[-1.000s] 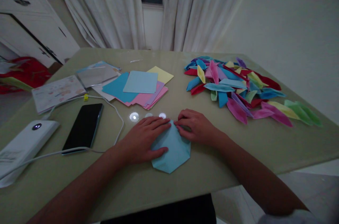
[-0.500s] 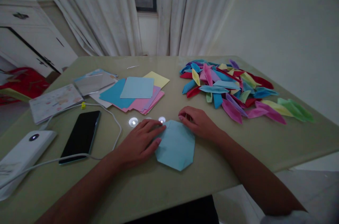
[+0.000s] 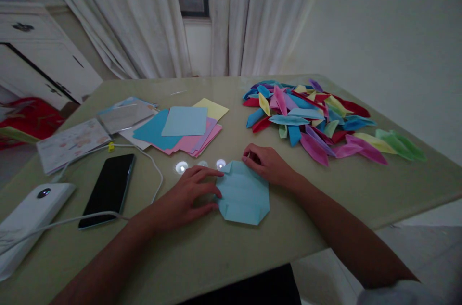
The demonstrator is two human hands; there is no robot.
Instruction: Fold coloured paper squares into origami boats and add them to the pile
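A light blue sheet of origami paper (image 3: 243, 194) lies flat on the table before me, its corners folded in and several creases running across it. My left hand (image 3: 197, 189) rests at the paper's left edge, fingers apart, with the fingertips touching the upper-left fold and the side. At the upper right edge, my right hand (image 3: 262, 163) has its thumb and index finger curled together on the paper. Part of that corner is hidden under the right hand.
A heap of folded coloured paper pieces (image 3: 306, 117) spreads over the right back of the table. Loose square sheets (image 3: 184, 121) lie at centre left. Further left are a black phone (image 3: 108, 189), a white power bank (image 3: 32, 223), a white cable (image 3: 157, 170) and a patterned packet (image 3: 74, 144).
The light blue paper has turned a little and shifted slightly right. My left fingers have spread and drawn back toward its left edge, uncovering folds. My right hand stays at the upper right corner.
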